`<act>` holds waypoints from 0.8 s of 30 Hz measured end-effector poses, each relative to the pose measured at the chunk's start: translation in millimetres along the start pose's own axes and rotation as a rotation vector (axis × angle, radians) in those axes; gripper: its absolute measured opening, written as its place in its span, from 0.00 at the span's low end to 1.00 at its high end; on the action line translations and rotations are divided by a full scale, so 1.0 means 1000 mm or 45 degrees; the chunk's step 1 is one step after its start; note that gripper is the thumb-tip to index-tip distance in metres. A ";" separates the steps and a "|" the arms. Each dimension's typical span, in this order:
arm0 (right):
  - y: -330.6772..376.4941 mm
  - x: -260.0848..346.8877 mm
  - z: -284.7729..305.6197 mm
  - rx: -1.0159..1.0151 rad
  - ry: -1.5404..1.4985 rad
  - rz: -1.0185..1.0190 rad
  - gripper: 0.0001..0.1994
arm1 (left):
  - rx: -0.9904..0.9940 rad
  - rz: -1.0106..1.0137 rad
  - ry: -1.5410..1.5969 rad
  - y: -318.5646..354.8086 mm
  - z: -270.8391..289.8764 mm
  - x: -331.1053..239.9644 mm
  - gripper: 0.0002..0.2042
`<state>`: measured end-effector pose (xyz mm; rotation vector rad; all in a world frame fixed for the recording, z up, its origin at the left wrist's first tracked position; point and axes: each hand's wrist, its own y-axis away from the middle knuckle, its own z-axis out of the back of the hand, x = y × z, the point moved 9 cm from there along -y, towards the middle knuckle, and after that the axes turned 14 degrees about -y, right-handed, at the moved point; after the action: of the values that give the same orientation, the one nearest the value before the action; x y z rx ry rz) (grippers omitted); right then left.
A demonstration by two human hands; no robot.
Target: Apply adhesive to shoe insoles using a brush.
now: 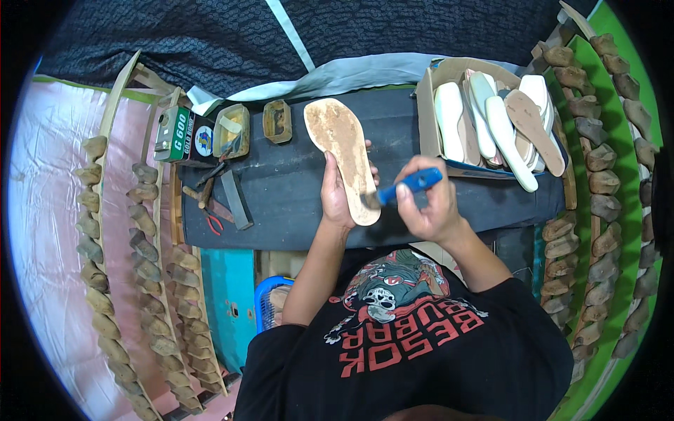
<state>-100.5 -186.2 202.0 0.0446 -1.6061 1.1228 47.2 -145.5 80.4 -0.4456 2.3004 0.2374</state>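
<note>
My left hand (339,191) is closed around a shoe insole (338,137), thumb on its near edge and fingertips showing at the far edge. The insole is tan with a blotchy brown coating over most of its upper face. In my right hand (430,207) is a brush with a blue handle (414,182). Its bristles (370,201) touch the heel end of the insole, low in the middle of the view. Both hands are held above the dark worktable (281,203).
An open cardboard box (434,112) full of white and tan insoles stands at the right. At the left are a green and white can (172,133), two small tubs (232,131), red-handled pliers (215,223) and a grey block (236,200). Racks of shoe lasts (604,182) flank the table.
</note>
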 end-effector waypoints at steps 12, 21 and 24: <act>0.017 0.011 -0.014 0.324 -0.044 -0.056 0.14 | 0.016 0.059 0.188 -0.003 -0.003 0.023 0.34; -0.027 -0.019 0.022 0.088 0.096 -0.114 0.16 | 0.072 0.257 0.219 0.006 -0.014 0.042 0.31; -0.032 0.016 0.004 0.339 0.296 0.192 0.17 | 0.302 0.232 0.263 0.011 -0.023 0.040 0.31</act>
<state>-92.1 -198.0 234.9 -0.0318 -1.2635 1.4001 1.9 -152.1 67.9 -0.1453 2.5353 0.0050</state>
